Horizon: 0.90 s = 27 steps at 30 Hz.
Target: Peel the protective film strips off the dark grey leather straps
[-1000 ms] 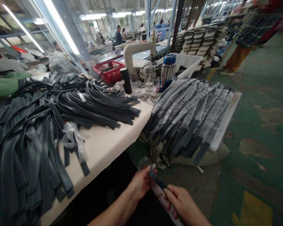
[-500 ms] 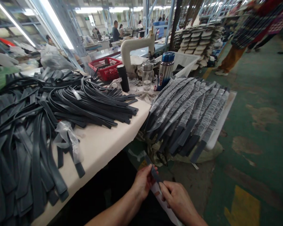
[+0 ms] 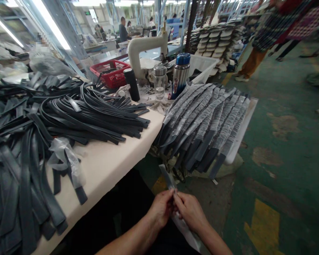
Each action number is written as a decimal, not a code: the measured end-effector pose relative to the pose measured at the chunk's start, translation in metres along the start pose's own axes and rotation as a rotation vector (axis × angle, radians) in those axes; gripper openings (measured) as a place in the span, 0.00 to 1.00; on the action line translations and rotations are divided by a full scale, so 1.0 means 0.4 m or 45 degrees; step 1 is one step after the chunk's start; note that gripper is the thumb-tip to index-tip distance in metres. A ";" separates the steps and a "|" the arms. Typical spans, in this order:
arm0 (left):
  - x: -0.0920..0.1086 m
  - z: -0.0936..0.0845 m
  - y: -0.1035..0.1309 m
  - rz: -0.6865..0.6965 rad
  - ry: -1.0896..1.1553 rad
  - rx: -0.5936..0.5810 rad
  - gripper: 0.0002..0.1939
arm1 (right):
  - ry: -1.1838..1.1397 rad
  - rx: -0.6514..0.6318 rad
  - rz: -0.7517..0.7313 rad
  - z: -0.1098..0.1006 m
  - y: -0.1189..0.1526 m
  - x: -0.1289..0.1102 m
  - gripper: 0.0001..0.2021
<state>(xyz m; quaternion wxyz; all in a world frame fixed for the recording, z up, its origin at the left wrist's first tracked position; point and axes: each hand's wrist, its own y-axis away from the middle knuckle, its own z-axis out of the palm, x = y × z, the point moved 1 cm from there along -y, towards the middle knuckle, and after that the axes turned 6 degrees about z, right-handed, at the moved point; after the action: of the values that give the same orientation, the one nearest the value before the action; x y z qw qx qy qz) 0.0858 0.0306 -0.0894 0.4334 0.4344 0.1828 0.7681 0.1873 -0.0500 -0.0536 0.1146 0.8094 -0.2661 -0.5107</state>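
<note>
A narrow dark grey strap in a clear plastic sleeve (image 3: pixel 168 179) sits low in the middle of the view, below the table edge and in front of the person's lap, with its upper end sticking up and its pale sleeved lower end trailing down to the right. The left hand (image 3: pixel 161 208) pinches it from the left with thumb and fingertips pressed together on it, and the right hand (image 3: pixel 190 211) pinches it from the right, the 2 sets of fingertips touching at the same spot. Just beyond the hands, a slanting stack of grey straps wrapped in clear plastic (image 3: pixel 204 122) lies on a white board (image 3: pixel 241 131), their bare dark ends pointing down toward the hands. To the left, a cream-topped work table (image 3: pixel 114 159) carries a large heap of unwrapped dark grey straps (image 3: pixel 69 117), with a crumpled clear plastic bag (image 3: pixel 65 157) lying on its near side. Farther back on the table stand a black cylindrical bottle (image 3: pixel 131 85), a clear glass jar with a metal lid (image 3: pixel 160 82), a steel flask with a blue cap (image 3: pixel 180 75), a red plastic basket (image 3: pixel 111 73) and a white sewing machine (image 3: pixel 146 49). A person in orange trousers (image 3: pixel 251 62) stands on the green floor (image 3: pixel 289 141) at upper right.
</note>
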 end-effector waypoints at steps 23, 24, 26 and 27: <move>0.043 -0.021 -0.005 0.010 -0.098 -0.036 0.13 | -0.129 -0.033 0.030 0.032 -0.031 0.001 0.22; 0.048 -0.024 -0.009 0.028 -0.097 -0.020 0.13 | -0.144 -0.051 0.026 0.032 -0.030 0.002 0.21; 0.067 -0.034 -0.018 0.072 -0.085 0.049 0.09 | -0.162 -0.090 0.031 0.031 -0.016 0.008 0.19; 0.075 -0.039 -0.021 0.087 -0.080 0.079 0.07 | -0.167 -0.103 0.042 0.032 -0.007 0.012 0.18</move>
<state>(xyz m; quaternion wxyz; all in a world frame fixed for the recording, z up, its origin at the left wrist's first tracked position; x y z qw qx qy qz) 0.0698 0.0615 -0.0881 0.3989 0.4776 0.1776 0.7624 0.1786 -0.0492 -0.0642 0.1379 0.7643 -0.2657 -0.5711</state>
